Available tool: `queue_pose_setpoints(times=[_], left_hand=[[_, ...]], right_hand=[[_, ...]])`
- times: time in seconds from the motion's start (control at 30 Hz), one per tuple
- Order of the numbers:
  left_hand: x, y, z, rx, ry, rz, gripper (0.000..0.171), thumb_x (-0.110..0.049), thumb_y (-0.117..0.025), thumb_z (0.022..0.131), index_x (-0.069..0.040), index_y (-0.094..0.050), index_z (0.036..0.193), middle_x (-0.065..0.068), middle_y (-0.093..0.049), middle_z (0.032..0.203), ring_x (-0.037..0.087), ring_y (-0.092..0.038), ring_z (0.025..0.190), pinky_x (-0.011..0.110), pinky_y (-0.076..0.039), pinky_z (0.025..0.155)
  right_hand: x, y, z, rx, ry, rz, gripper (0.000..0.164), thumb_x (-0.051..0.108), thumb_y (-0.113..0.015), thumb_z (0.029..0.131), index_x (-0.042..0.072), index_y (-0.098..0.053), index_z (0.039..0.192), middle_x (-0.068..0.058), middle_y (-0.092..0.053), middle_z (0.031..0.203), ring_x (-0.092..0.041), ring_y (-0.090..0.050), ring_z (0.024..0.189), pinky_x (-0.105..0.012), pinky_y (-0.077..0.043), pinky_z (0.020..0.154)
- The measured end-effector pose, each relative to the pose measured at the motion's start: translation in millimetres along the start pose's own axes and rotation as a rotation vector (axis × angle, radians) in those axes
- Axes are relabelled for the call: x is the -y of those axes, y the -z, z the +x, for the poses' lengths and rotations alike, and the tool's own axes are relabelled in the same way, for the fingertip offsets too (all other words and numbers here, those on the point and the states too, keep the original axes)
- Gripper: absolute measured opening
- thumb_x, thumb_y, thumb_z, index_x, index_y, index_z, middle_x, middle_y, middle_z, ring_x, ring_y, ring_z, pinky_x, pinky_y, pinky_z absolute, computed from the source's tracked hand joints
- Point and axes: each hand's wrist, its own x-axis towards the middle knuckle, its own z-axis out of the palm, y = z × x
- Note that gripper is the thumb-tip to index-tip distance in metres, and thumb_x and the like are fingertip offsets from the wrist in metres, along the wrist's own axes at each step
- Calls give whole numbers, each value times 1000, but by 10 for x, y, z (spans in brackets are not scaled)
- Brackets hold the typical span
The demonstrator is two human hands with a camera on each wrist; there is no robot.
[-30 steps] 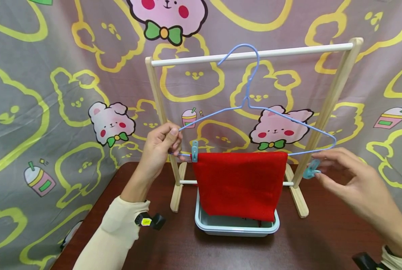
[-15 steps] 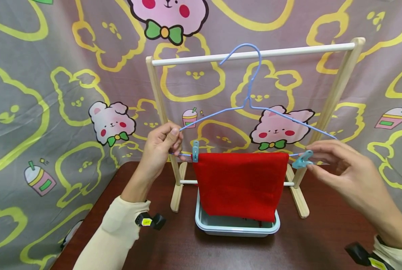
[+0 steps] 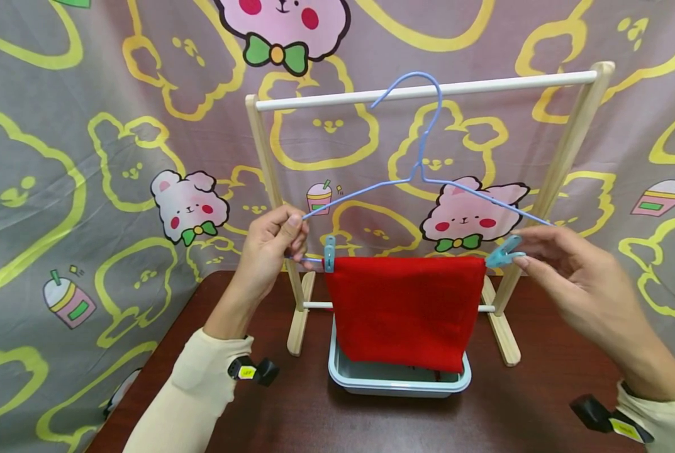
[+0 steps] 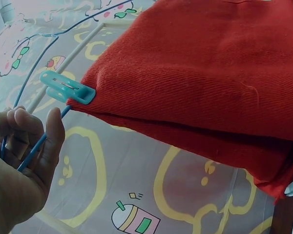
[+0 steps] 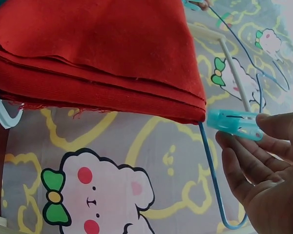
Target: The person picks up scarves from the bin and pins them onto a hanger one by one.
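My left hand (image 3: 273, 242) grips the left end of a blue wire hanger (image 3: 365, 188). Over the hanger's lower bar hangs a folded red cloth (image 3: 405, 308). A light blue clothespin (image 4: 68, 87) clamps the cloth's left top corner to the bar, just beside my left fingers. My right hand (image 3: 580, 277) pinches a second light blue clothespin (image 5: 234, 124) between thumb and fingers. Its tip is right by the cloth's right top corner; whether it touches the cloth cannot be told. The hanger's right end is behind my right hand in the head view.
Behind the hanger stands a wooden rack (image 3: 575, 151) with a white top rail (image 3: 337, 99). Under the cloth sits a pale blue basin (image 3: 399, 387) on the dark wooden table (image 3: 292, 415). A cartoon-printed curtain (image 3: 111, 251) hangs behind.
My right hand has moved left with its clothespin, from beyond the hanger bar up to the cloth's right corner. The left hand keeps its grip, nearly still.
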Motion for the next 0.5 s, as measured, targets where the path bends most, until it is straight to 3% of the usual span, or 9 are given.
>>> queue_pose_setpoints(times=[0.3,0.5], left_hand=[[11,1,5,7,1,2,32,-9,-44,112,13,-51,90,1,-43,66,12,-46,52,34,-60,49],[19,3,8,12,-4,-3,29,-10,-46,112,0,-57,86,2,-43,66,13,-47,52,35,-61,49]], right_hand=[[-45,-27,50,-18,67,-51,31,-15,-73,88,0,-70,115,21,-73,96,8,-68,75,-5,-51,71],[-64,-36,77,-24,90,-94,30,-15,-75,86,1,-72,112,24,-69,100,11,-65,73,-4,-48,67]])
